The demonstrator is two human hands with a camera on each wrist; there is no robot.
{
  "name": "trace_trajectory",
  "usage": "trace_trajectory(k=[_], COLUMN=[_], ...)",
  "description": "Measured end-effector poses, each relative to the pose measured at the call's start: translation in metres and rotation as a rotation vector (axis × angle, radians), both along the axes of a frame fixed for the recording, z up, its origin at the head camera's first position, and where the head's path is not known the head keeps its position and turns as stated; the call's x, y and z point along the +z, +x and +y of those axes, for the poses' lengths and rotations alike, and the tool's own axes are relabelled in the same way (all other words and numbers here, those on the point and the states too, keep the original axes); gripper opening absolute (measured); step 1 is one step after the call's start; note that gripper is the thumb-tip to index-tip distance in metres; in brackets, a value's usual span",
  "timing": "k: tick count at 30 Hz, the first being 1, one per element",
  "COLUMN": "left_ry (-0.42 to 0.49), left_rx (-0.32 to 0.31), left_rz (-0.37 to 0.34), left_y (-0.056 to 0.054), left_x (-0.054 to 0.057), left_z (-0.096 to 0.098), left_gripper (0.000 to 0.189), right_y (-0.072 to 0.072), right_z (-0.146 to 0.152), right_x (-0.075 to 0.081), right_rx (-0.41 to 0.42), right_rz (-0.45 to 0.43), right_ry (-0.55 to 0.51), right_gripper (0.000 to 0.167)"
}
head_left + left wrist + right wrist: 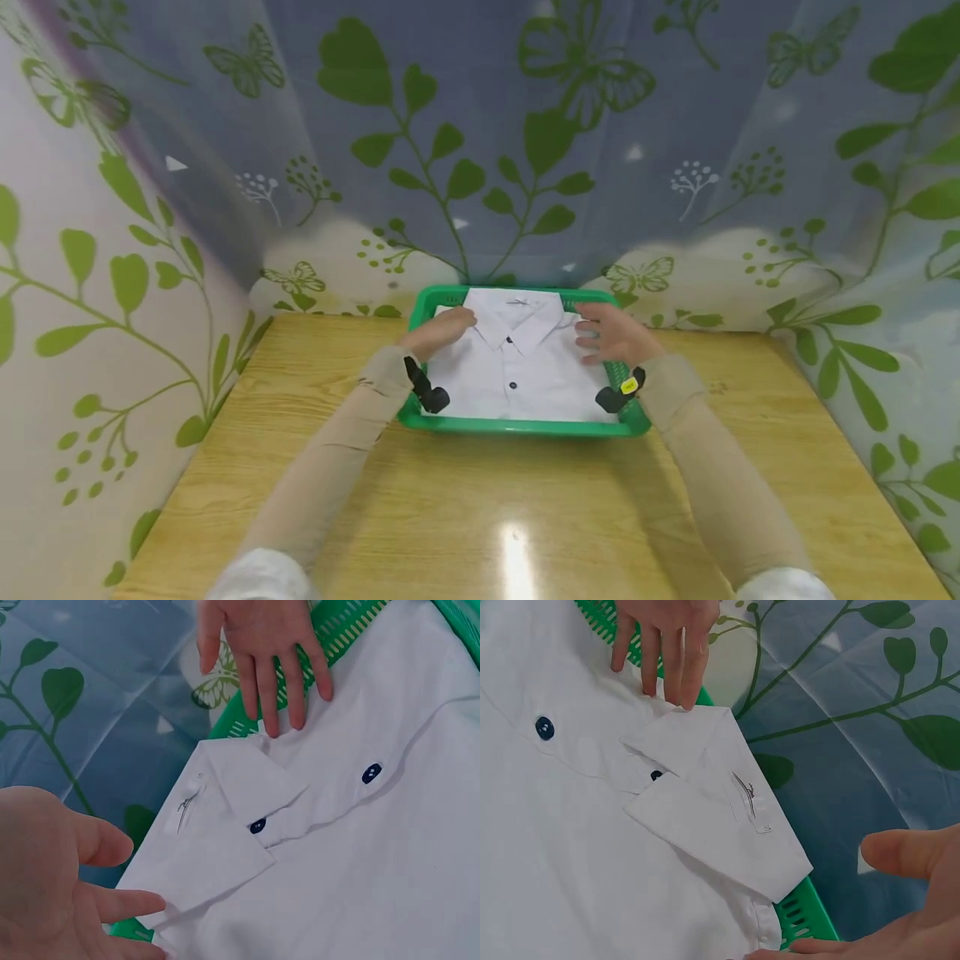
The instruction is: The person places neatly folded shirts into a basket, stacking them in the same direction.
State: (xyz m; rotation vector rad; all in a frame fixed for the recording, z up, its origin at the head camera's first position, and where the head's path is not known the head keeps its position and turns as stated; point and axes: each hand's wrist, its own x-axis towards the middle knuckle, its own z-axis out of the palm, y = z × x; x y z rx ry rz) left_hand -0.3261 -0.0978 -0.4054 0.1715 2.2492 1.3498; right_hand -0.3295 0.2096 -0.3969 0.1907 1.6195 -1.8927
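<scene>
A folded white shirt (547, 383) with dark buttons lies collar-up in a green plastic basket (517, 427). Its collar points toward the back wall and overlaps the basket's far rim. My left hand (441, 330) is at the shirt's left shoulder, fingertips right by the collar edge. On the other side, my right hand (617, 333) hovers at the right shoulder with its fingers extended and spread. In the left wrist view the fingers of the right hand (266, 660) are straight, with their tips at the shirt. The right wrist view shows the left hand's straight fingers (671, 660) at the collar.
The basket stands at the back of a wooden table (465, 500), close to a curtain (480, 167) printed with green leaves and butterflies. Similar patterned cloth (97, 333) hangs at the left and right sides. Each wrist wears a black strapped camera (426, 387).
</scene>
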Motion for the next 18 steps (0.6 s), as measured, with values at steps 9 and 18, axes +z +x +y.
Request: trace_trajectory(k=[9, 18], left_ry=[0.054, 0.148], left_rx=[-0.033, -0.023], left_rz=[-0.038, -0.187], left_y=[0.017, 0.037], left_x=[0.007, 0.011], left_z=[-0.007, -0.015], left_gripper=[0.061, 0.062], right_y=[0.015, 0.033], right_z=[0.002, 0.01], right_x=[0.002, 0.0], right_rx=[-0.015, 0.043], right_rz=[-0.035, 0.0], right_ry=[-0.026, 0.036], right_gripper=[0.072, 0.075])
